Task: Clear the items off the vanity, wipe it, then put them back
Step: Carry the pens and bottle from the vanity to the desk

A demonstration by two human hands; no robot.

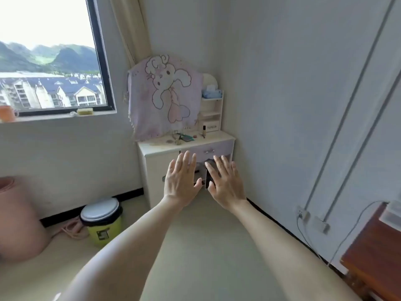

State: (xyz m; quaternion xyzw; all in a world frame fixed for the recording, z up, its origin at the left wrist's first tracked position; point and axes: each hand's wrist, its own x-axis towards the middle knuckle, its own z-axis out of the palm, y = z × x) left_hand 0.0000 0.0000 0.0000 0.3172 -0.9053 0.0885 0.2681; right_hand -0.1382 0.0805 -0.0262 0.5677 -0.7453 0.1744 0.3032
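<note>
I see my left hand (181,181) and right hand (224,184) spread, holding nothing, mid-frame before the cluttered vanity (161,147), a lidded green bin (102,221) lower left.

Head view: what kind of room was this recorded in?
Most likely a bedroom or dorm-style room in an upper-floor flat. A small white vanity with cosmetics stands in the corner, its upper part draped with a cartoon rabbit cloth, and the window overlooks rooftops and hills.
</note>
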